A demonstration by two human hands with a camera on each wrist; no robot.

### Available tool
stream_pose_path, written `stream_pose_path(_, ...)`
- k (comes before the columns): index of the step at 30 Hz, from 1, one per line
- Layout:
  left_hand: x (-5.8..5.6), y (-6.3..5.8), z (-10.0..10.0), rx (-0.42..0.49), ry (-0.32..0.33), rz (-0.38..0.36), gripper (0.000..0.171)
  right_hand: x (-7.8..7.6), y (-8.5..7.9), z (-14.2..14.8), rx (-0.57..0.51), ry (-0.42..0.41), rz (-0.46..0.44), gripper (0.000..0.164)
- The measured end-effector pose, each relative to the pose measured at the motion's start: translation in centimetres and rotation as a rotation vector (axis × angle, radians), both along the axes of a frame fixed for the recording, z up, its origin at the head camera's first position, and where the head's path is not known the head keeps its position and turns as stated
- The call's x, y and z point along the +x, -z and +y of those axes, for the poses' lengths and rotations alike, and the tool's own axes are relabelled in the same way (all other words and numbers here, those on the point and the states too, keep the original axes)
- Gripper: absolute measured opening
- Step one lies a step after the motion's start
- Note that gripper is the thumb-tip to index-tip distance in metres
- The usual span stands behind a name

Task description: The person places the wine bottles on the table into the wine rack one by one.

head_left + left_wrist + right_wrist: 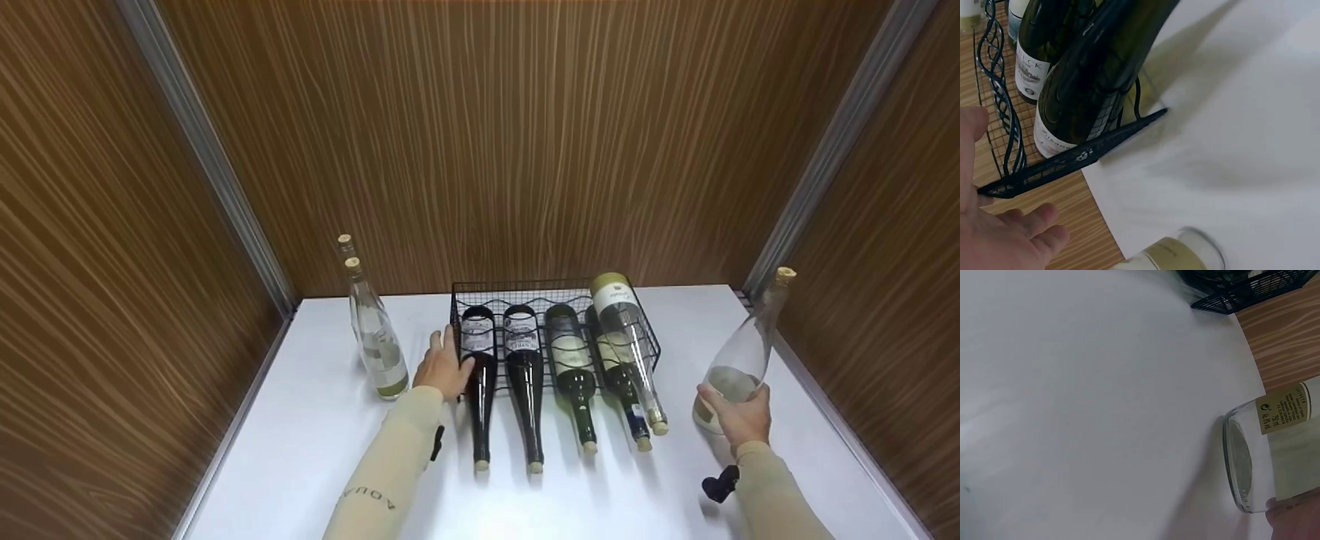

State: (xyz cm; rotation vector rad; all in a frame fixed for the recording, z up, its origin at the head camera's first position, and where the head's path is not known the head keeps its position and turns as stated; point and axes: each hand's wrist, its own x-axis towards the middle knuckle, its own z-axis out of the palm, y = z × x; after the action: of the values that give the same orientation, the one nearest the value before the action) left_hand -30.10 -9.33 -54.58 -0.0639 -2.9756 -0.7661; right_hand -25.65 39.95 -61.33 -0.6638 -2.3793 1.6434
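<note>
A black wire wine rack (459,300) holds several corked bottles on their sides, including a dark bottle (480,375) at its left end. My left hand (444,367) is at the rack's left side, thumb toward that bottle and fingers outside the frame. In the left wrist view those fingers (1039,225) are extended, close to the rack's end panel (1050,169). Off to the right, my right hand (739,416) grips a clear glass bottle (739,352) low on its body. It leans to the right, cork up; its base and label show in the right wrist view.
Two clear corked bottles stand left of the rack, the front bottle (379,341) overlapping the rear bottle (346,246). Another clear bottle (626,330) lies over the rack's right end. Wood-grain panels (525,150) enclose the white table (300,465) at the back and sides.
</note>
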Motion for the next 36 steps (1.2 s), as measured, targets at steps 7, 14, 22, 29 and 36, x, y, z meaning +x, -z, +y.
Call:
stream_pose_path(7,0.4,-0.6,-1.3,-0.045,0.061,0.064,0.071,0.4,-0.5,0.0,0.02,-0.001,-0.001,0.111)
stream_pose_path(14,0.9,-1.5,-2.2,-0.072,0.1,0.096,0.064,0.4,-1.0,-0.3,0.043,-0.033,-0.024,0.104)
stream_pose_path(22,1.6,-1.7,-2.4,-0.078,0.153,0.148,0.057,0.8,-1.3,-0.1,0.029,-0.017,-0.023,0.102)
stream_pose_path(29,2.4,-2.1,-2.3,-0.05,0.152,0.149,0.054,0.9,-2.1,0.3,0.027,-0.029,0.0,0.101)
stream_pose_path(36,3.5,-2.1,-2.8,-0.036,0.178,0.163,0.055,1.3,-3.5,0.5,0.056,-0.049,0.008,0.1)
